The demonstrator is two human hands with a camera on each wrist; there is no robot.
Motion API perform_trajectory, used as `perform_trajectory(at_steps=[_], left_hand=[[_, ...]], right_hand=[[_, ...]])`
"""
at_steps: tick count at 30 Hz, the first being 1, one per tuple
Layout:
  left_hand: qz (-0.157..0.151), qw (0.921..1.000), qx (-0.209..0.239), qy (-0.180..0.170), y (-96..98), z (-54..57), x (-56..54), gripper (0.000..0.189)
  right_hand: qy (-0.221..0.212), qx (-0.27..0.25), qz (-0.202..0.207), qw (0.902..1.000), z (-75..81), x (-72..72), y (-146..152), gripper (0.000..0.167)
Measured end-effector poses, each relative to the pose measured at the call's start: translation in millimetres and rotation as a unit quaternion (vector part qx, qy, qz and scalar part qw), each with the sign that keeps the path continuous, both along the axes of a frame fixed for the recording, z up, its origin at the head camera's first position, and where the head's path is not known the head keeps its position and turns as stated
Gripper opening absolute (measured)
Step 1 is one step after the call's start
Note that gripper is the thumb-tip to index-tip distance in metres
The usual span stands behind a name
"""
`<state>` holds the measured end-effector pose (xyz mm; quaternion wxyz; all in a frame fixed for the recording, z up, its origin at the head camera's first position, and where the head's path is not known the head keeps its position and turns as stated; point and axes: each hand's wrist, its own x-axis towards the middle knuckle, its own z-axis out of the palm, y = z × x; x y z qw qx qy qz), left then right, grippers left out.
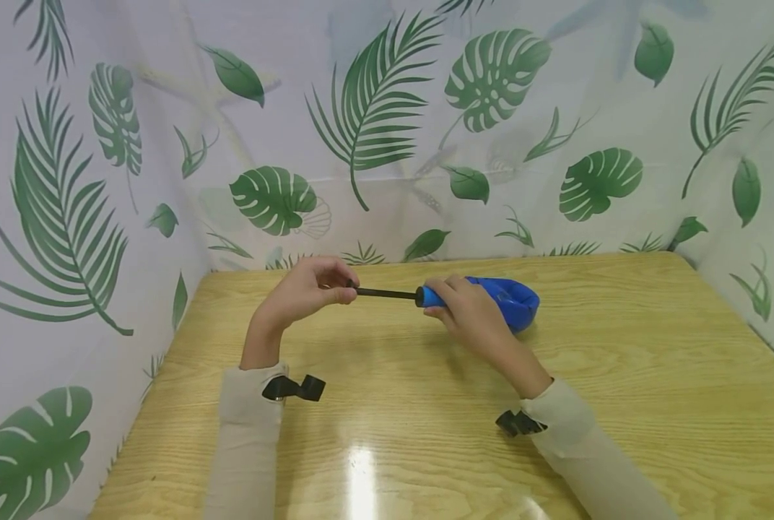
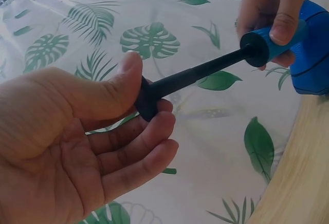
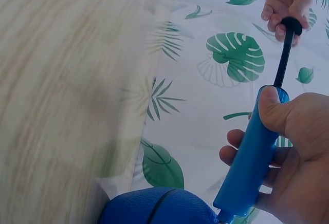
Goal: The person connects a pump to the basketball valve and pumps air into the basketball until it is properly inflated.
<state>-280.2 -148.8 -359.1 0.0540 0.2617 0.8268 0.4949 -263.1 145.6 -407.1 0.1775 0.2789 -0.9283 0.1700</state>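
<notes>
A blue hand pump (image 3: 249, 162) is stretched between the two hands, its black rod (image 1: 387, 294) drawn out of the barrel. My left hand (image 1: 301, 290) pinches the black end handle (image 2: 147, 99) between thumb and fingers. Around the blue barrel curl the fingers of my right hand (image 1: 470, 312). A blue ball (image 1: 522, 302) with black lines is at the barrel's far end, by the right hand. It looks partly caved in, with a dent in its side. In the right wrist view a thin metal piece (image 3: 225, 217) shows between barrel and ball.
Under the hands lies a wood-grain table (image 1: 387, 404). A white cloth with green leaf prints (image 1: 387, 217) hangs along the table's back and sides. Black straps (image 1: 294, 388) sit on both sleeve cuffs.
</notes>
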Motion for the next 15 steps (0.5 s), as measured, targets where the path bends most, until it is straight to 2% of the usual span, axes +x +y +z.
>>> perform_trajectory(at_steps=[7,15], left_hand=[[-0.029,0.9996,-0.004,0.006,20.4,-7.6,-3.9,0.009],[-0.059,0.9982,0.001,0.007,43.8,-21.6,-5.3,0.011]], right_hand=[[-0.016,0.000,0.005,0.9999,1.5,5.2,-5,0.041],[-0.006,0.011,0.027,0.9996,0.9,9.1,-11,0.037]])
